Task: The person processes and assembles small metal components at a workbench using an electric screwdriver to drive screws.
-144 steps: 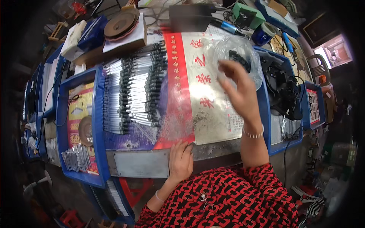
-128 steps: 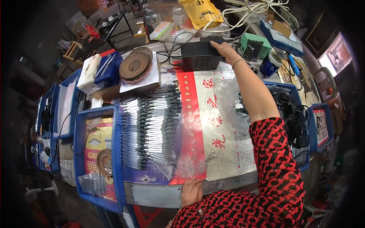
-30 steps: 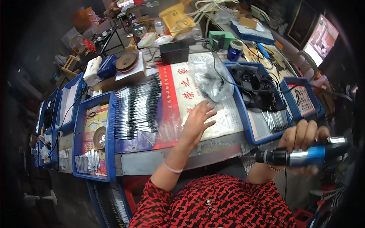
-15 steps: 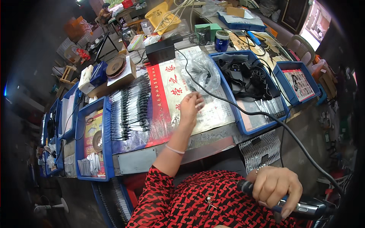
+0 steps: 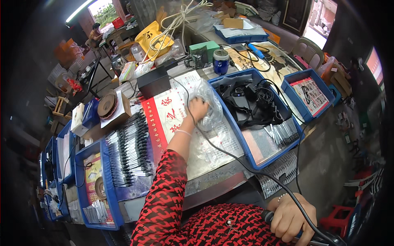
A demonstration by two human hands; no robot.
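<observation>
My left hand (image 5: 198, 109) reaches out over the table onto a clear plastic bag (image 5: 212, 110), its fingers bent into the crumpled film; the fingertips are partly hidden. The bag lies on a white and red printed sheet (image 5: 204, 158), beside a blue tray (image 5: 227, 119). Low at the right, close to my body, my right hand (image 5: 292, 218) is closed round a dark corded hand tool (image 5: 268, 216) with a black rounded end; the rest of it is mostly hidden by the hand and cable. To the left of my left arm lie rows of slim pen-like pieces (image 5: 128, 149) with black ends.
A thick black cable (image 5: 230, 154) crosses the table toward my right hand. A black box (image 5: 153, 83) and a blue jar (image 5: 221, 62) stand farther back. Another blue tray (image 5: 112, 197) is at the left, a smaller one (image 5: 327, 110) at the right. One person (image 5: 96, 36) sits far back.
My left hand has moved forward from above the printed sheet onto the plastic bag. My right hand keeps its hold on the tool, slightly lower in view. The view has shifted.
</observation>
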